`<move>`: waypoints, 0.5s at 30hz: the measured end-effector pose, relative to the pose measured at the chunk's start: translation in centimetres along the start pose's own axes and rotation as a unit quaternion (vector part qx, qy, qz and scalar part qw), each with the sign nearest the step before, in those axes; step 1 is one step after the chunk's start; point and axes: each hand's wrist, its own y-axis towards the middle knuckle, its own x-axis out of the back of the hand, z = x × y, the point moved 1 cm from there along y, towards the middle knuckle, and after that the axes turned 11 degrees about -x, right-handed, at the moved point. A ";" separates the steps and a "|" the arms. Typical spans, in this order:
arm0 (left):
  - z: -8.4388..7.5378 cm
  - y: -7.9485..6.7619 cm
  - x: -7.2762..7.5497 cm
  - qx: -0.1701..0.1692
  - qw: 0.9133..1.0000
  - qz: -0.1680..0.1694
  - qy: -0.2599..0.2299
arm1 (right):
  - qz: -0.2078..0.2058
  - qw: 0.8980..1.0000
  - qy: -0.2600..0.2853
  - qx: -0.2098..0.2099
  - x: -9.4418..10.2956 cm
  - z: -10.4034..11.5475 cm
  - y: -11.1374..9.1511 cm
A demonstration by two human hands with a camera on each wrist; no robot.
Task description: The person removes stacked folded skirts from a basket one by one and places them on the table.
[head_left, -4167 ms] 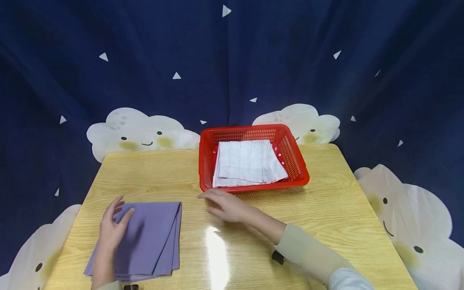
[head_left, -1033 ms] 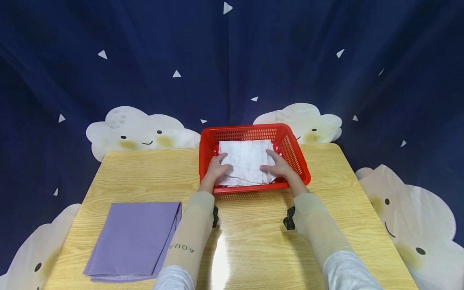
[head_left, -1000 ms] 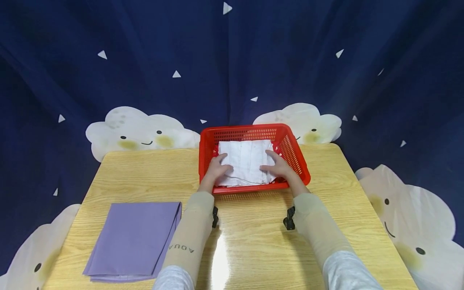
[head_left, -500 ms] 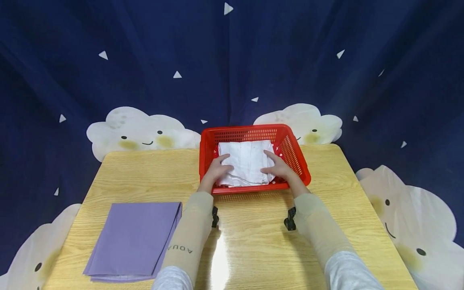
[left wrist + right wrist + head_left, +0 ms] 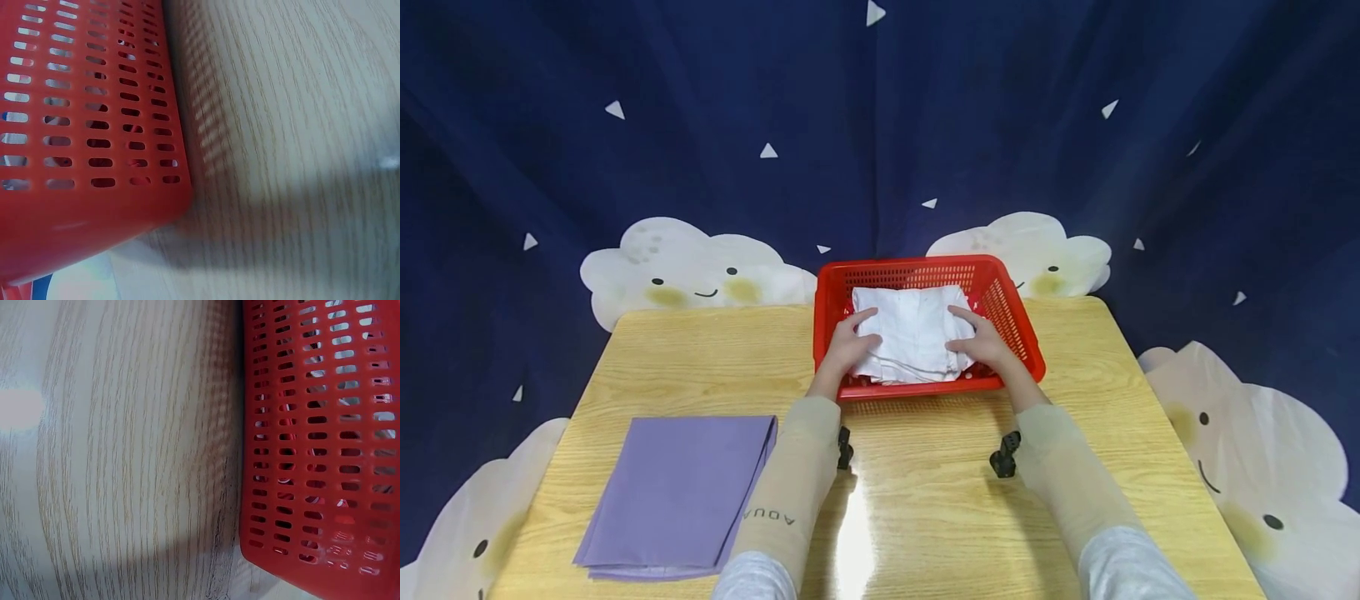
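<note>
A folded white cloth [image 5: 913, 329] lies on top inside the red plastic basket [image 5: 917, 389]. My left hand [image 5: 846, 346] grips its left side, and my right hand [image 5: 987, 343] grips the right side. Thumb and index finger of each hand show over the cloth; the other fingers are hidden. Along the front the cloth's layers sag a little. Under it, red fabric with white spots [image 5: 974, 305] peeks out. Both wrist views show only the basket's slotted wall [image 5: 94, 209] and the table, without the hands.
A folded purple cloth [image 5: 681, 492] lies on the wooden table [image 5: 925, 517] at the left, beside my left forearm. Behind the table hangs a dark blue curtain [image 5: 715, 100] with clouds and white triangles. The basket stands near the table's back edge.
Both hands have come from the purple cloth and the basket's front into the basket, onto the white cloth. Over the last half second the white cloth has shifted slightly upward between them.
</note>
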 end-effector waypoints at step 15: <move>-1.2 -0.4 0.8 -0.020 0.998 -0.029 -0.054 | 0.033 0.993 0.112 0.014 1.8 1.5 -1.4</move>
